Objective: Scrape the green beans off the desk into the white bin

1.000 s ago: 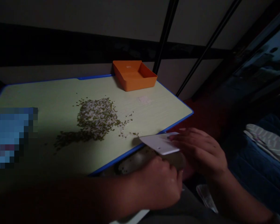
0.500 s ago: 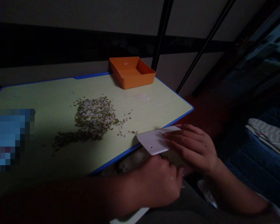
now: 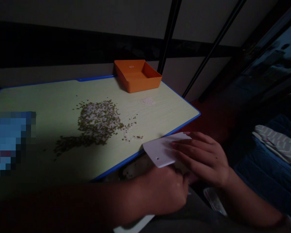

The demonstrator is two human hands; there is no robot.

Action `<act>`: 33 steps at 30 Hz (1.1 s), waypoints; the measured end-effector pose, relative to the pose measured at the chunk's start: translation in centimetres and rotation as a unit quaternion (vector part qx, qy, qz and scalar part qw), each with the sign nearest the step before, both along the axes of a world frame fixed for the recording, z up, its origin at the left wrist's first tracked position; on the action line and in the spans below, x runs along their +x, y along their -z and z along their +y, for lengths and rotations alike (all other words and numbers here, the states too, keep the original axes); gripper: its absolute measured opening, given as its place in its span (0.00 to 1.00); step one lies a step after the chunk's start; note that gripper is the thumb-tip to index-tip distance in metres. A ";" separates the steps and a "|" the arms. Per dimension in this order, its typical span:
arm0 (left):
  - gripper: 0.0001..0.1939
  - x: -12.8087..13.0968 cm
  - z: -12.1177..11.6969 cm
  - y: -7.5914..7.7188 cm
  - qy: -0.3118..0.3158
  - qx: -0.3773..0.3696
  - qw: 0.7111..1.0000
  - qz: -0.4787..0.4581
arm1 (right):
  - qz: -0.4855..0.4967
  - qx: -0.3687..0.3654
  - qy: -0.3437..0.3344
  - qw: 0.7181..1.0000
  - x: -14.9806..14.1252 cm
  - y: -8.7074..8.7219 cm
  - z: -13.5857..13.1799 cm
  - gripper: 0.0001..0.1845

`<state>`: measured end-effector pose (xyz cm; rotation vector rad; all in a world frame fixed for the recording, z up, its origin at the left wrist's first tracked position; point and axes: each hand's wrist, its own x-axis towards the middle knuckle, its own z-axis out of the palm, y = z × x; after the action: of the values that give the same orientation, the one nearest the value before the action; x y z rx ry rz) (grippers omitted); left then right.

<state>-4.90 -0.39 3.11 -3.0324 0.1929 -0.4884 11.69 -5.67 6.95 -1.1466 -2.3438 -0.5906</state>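
Observation:
My right hand [image 3: 205,157] holds a thin white plastic card [image 3: 157,150] with a small hole near one corner. Its fingers lie across the top of the card, whose left end is at the blue table edge. Just below, my left hand [image 3: 168,191] is closed on a container [image 3: 138,166] under that edge, mostly hidden by the hand and arm. Pale grains and dark beans show inside it. Mixed green beans and white grains [image 3: 99,119] lie spread on the pale table [image 3: 50,94], with a few strays [image 3: 133,137] close to the card.
An orange open box [image 3: 145,85] stands at the table's back corner, with a small patch of white grains [image 3: 147,101] in front. A blurred-out blue object [image 3: 7,139] lies at the left. Blue bedding [image 3: 264,161] is at the right, and cabinet doors rise behind.
The white card and my right hand have shifted slightly left, and the card's near corner is now tilted lower. My left hand stays about where it was. The bean pile looks unchanged.

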 end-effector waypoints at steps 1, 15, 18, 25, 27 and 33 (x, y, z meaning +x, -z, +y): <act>0.13 0.0 0.0 0.0 0.000 0.000 1.000 -0.001 | 0.001 -0.001 0.000 1.000 0.1 0.0 -0.1 0.07; 0.10 0.0 -0.1 0.4 0.000 0.003 0.999 -0.032 | 0.038 0.019 0.001 0.999 0.7 0.5 -0.5 0.06; 0.12 0.1 -0.2 0.7 -0.001 0.007 0.999 -0.033 | 0.031 0.012 -0.004 0.999 0.4 0.4 -0.6 0.07; 0.13 0.2 -0.1 1.0 0.003 0.012 0.999 -0.039 | 0.024 0.005 -0.010 1.000 0.5 0.8 -0.1 0.06; 0.13 0.1 -0.1 0.9 0.003 0.012 0.999 -0.038 | 0.029 0.000 -0.011 1.000 0.5 0.9 -0.1 0.06; 0.13 0.0 -0.2 0.8 -0.003 0.018 0.999 -0.039 | 0.043 -0.018 -0.017 0.999 0.3 0.7 -0.3 0.05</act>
<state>-4.88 -0.57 2.34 -2.9723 0.1859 -0.5954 11.99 -5.99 6.30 -1.1230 -2.3043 -0.4790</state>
